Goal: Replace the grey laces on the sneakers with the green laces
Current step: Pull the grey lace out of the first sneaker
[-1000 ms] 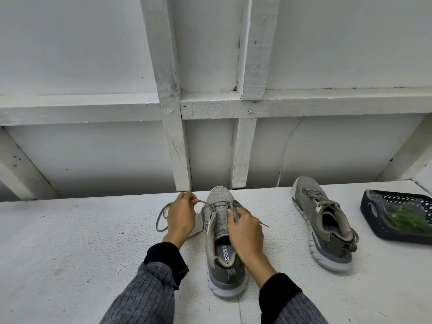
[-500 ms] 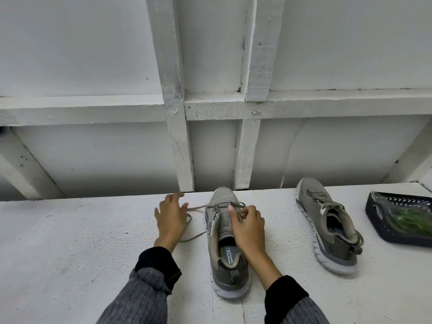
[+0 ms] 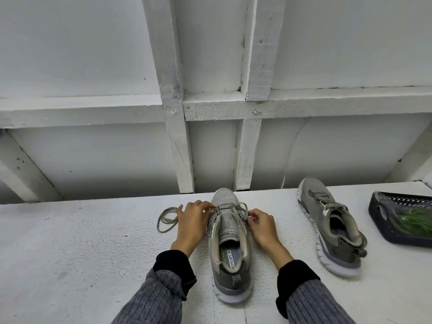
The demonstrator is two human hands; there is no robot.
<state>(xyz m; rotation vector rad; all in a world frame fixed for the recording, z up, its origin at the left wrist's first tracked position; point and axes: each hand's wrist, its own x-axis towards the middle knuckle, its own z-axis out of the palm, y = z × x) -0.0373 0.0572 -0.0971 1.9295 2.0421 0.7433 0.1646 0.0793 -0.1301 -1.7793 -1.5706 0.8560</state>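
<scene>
A grey mesh sneaker with a white sole (image 3: 230, 249) stands on the rough white table (image 3: 70, 253), toe to the white board wall (image 3: 117, 148). The left hand (image 3: 191, 224) and right hand (image 3: 263, 226) each pinch its grey lace (image 3: 167, 218) by the toe; loose loops lie left of the shoe. To its right sits the other grey sneaker (image 3: 332, 230), then a black plastic basket (image 3: 383, 220) holding green laces (image 3: 416, 219) at the table's edge. Bare table lies left.
</scene>
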